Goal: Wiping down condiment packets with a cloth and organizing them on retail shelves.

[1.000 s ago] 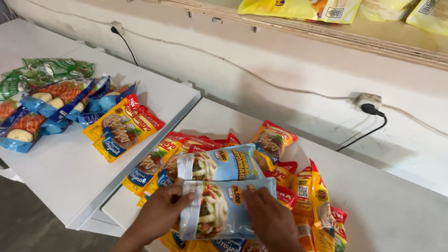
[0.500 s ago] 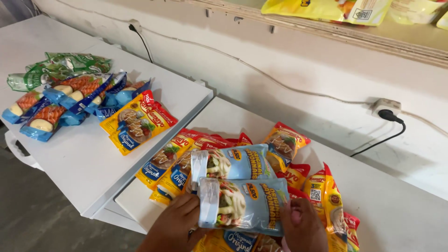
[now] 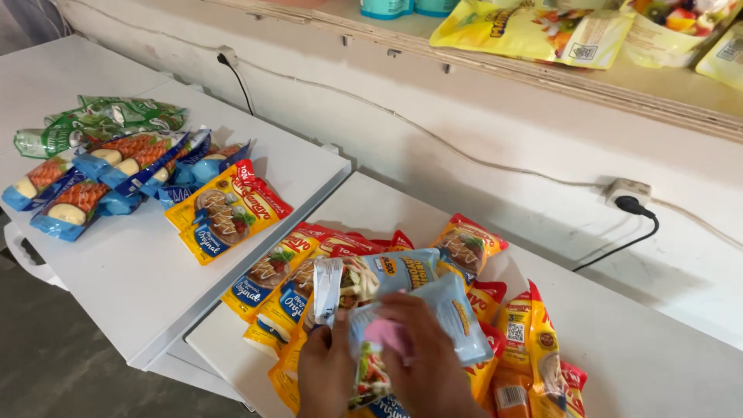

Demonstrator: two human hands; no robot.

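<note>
Both hands are raised low over the pile of yellow sachets [image 3: 511, 340] on the white table [image 3: 658, 364]. A light-blue sachet [image 3: 457, 313] is held between them: the left hand [image 3: 325, 375] is closed on its lower left edge, while the right hand [image 3: 426, 364] is laid across its front, fingers [image 3: 402, 310] curled together on it.

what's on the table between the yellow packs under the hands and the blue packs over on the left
In the head view, one small stack of yellow and red sauce pouches lies on the left table, between the yellow pile by the hands and the blue packs.
</note>
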